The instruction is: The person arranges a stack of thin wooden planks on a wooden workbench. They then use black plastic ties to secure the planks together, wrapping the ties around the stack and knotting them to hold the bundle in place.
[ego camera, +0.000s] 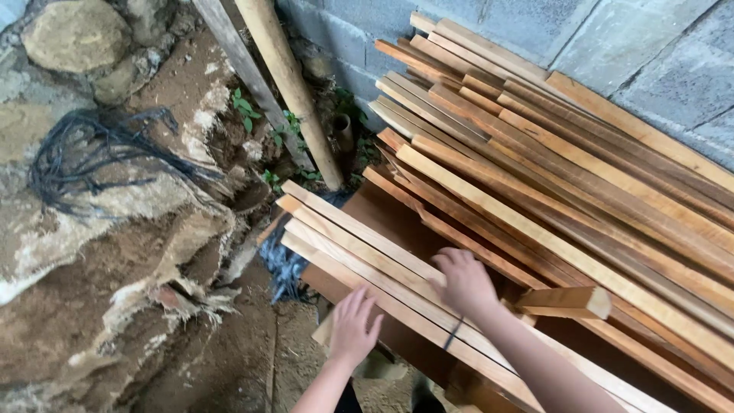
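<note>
Pale wooden slats [367, 252] lie under both hands: left hand [353, 327] flat, right hand [463, 281] curled on them.

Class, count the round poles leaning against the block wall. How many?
2: a thick pale pole and a thinner grey pole just left of it, both leaning near the plank stack. Others may be hidden.

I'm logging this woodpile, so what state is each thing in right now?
Left hand: flat on the pale slats, fingers spread.
Right hand: resting on the slats, fingers curled.
Pale slats: lying side by side, under both hands.
Plank stack: piled loosely against the block wall.
Poles: leaning.
Black cords: tangled on the ground.
</note>
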